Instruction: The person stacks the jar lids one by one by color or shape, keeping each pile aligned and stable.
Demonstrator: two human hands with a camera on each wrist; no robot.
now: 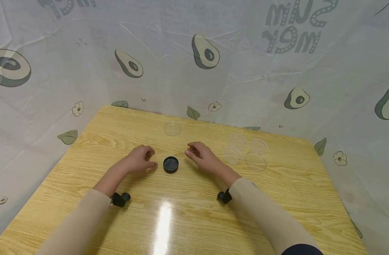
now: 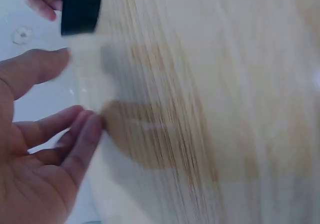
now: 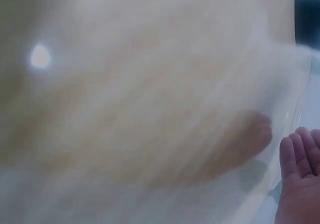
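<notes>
A small round black dish [image 1: 170, 165], possibly a lid with a raised rim, lies on the wooden table between the two hands. Just left of it hovers my left hand [image 1: 140, 158], its thumb and fingers apart and nothing held. My right hand [image 1: 202, 156] is to the dish's upper right, fingers loosely bent and holding nothing. In the left wrist view the black dish [image 2: 81, 9] stands apart from the left thumb. The right wrist view is blurred; the black dish [image 3: 307, 22] shows at its right edge, above the fingers of my right hand [image 3: 302, 164].
A clear thin disc [image 1: 172, 129] lies behind the black dish. Several more clear discs [image 1: 255, 161] are grouped on the right of the table [image 1: 296, 198]. A pale cloth [image 1: 169, 71] printed with avocados hangs around the back and sides.
</notes>
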